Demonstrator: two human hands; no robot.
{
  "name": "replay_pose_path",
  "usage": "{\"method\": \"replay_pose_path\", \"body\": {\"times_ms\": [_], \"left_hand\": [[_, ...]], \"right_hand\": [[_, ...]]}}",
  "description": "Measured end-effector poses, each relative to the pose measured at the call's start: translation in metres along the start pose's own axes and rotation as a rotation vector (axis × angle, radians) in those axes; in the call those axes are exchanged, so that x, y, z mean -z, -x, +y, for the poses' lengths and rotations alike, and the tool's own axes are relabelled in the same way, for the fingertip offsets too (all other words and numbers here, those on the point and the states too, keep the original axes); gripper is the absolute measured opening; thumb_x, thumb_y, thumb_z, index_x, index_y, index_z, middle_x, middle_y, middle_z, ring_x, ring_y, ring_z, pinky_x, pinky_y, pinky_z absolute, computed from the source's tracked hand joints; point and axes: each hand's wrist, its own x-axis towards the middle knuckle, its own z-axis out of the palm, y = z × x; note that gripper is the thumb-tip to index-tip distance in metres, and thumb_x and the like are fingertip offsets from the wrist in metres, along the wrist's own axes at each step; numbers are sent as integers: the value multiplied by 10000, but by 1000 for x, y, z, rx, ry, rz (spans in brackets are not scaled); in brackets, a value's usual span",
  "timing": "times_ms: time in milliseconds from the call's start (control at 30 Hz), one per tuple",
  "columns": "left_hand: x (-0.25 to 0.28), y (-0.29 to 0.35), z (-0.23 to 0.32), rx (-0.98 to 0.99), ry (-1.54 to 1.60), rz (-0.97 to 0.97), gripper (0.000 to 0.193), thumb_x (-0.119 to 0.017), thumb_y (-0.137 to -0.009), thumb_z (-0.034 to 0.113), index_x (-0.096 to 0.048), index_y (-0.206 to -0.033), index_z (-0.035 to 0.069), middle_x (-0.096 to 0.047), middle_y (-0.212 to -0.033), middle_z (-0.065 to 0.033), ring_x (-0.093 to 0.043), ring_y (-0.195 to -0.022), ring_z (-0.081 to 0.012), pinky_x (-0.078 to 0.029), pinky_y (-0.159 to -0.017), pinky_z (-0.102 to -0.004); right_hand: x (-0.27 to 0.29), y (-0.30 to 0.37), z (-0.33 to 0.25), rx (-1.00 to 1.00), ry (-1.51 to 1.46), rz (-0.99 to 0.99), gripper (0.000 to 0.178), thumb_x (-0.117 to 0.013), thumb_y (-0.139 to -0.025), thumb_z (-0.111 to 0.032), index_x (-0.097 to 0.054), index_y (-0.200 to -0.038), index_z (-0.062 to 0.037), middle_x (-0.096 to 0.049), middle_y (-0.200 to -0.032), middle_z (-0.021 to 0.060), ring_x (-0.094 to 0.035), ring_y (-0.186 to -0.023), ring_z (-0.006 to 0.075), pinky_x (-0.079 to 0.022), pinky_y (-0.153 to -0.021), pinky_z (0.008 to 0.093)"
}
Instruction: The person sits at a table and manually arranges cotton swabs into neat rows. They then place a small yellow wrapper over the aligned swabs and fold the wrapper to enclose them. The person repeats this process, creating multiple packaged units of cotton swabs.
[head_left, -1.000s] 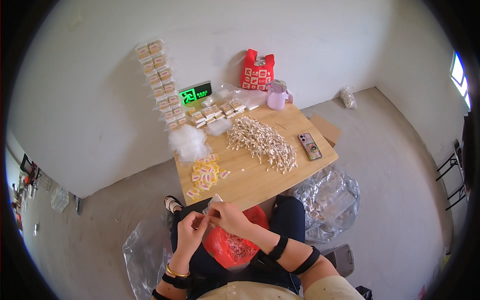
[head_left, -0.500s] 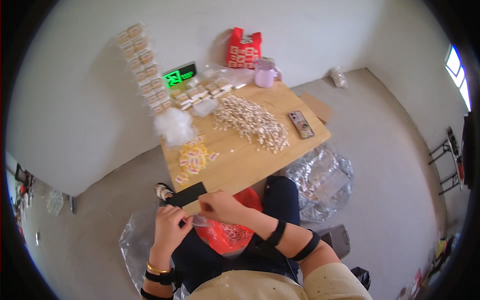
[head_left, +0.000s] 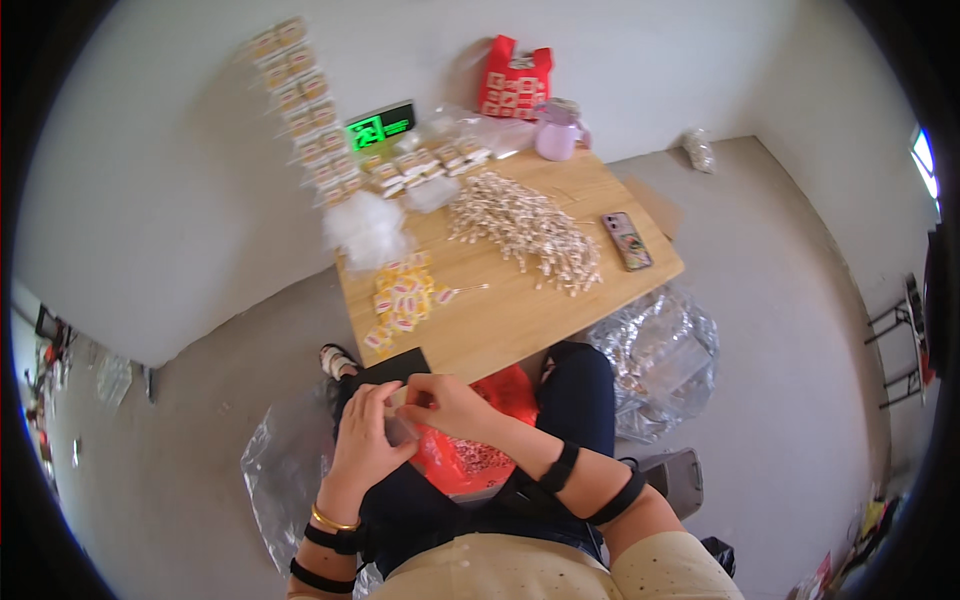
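Note:
Over my lap, my left hand is curled round a small clear plastic piece, perhaps a little box or bag; its exact kind is hard to tell. My right hand is closed in a pinch right beside it, the fingertips nearly meeting the left fingers. What the right fingers pinch is hidden. Just beyond both hands lies a flat black piece by the table's near edge. Below them a red plastic bag with many small pale bits inside sits between my legs.
The wooden table bears a heap of cotton swabs, yellow-and-white cards, clear bags, a phone and a lilac jug. Small packs are stacked tall at the left. A silvery bag lies right.
My left hand has turned and opened round the clear piece, and my right hand has come closer to it. The whole view has shifted a little.

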Motion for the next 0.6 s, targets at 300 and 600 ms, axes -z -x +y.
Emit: {"method": "replay_pose_path", "body": {"times_ms": [300, 600], "left_hand": [[11, 20, -31, 187, 189, -71, 627, -979, -706, 271, -619, -1173, 58, -610, -1094, -106, -645, -1027, -325, -551, -862, -423], [23, 29, -63, 208, 230, -29, 571, -966, -722, 260, -622, -1133, 65, -633, -1090, -89, -642, -1038, -306, -546, -863, -409]], "right_hand": [[-27, -11, 15, -67, -35, -62, 141, -778, -904, -113, -693, -919, -1, -721, -844, 87, -649, -796, 173, -513, -767, 333], [-46, -32, 35, -56, -35, -104, 231, -776, -966, -211, -690, -942, 2, -720, -817, 101, -681, -750, 168, -543, -717, 341]]}}
